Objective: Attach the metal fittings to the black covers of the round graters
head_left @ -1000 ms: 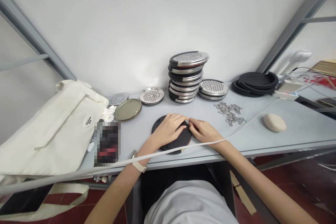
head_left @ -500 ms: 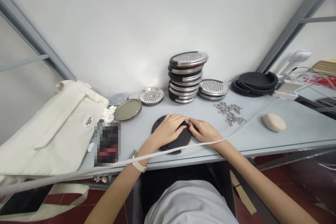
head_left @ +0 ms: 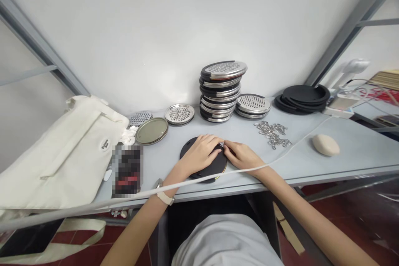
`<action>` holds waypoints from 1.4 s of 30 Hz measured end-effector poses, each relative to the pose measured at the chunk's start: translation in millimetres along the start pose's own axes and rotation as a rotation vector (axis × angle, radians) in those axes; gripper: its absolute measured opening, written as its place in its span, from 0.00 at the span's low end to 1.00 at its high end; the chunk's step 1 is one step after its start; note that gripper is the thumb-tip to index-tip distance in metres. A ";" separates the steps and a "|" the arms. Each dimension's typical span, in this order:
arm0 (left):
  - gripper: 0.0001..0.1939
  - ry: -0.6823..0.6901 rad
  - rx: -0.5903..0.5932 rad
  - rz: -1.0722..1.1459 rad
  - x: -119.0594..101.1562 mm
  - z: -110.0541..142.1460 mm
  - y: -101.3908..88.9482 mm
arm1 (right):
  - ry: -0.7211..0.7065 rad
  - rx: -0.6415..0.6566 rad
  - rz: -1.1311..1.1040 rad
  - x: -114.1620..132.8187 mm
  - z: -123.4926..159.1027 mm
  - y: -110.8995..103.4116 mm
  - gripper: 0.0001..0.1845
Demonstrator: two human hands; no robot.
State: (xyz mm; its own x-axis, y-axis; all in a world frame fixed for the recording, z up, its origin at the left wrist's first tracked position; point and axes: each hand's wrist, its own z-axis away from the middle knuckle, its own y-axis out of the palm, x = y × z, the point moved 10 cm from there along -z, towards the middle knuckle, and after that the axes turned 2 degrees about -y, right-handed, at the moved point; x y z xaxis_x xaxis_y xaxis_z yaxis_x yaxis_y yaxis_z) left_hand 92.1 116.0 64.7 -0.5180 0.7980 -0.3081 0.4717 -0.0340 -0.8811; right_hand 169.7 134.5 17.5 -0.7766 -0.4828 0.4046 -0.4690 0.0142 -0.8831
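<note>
Black disc [head_left: 214, 167] near the table's [head_left: 307, 164] front edge.
The left hand [head_left: 201, 153] lies across the disc; the right hand [head_left: 240, 154], fingers drawn together, is at its right rim. Whether either hand grasps anything cannot be told.

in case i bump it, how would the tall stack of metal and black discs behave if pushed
The tall stack would probably topple if pushed near the top, since its top disc juts to the right past those below. Shiny metal rims suggest the layers could slide. Each piece looks rather stiff, holding a flat, round shape.
</note>
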 end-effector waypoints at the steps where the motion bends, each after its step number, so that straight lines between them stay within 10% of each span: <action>1: 0.11 -0.001 0.000 -0.002 0.2 0.0 0.2 | -0.001 -0.002 0.001 -0.3 0.1 0.1 0.12; 42: 0.12 -0.002 0.003 0.012 1.6 0.3 0.9 | 0.001 0.004 0.005 -0.9 -0.4 0.5 0.12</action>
State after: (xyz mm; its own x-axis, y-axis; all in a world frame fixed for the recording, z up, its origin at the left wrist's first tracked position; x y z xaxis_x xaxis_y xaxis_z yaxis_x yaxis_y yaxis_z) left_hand 91.5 117.0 63.3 -0.5135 0.7965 -0.3192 0.4755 -0.0456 -0.8785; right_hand 170.0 135.2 16.8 -0.7792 -0.4819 0.4009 -0.4639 0.0133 -0.8858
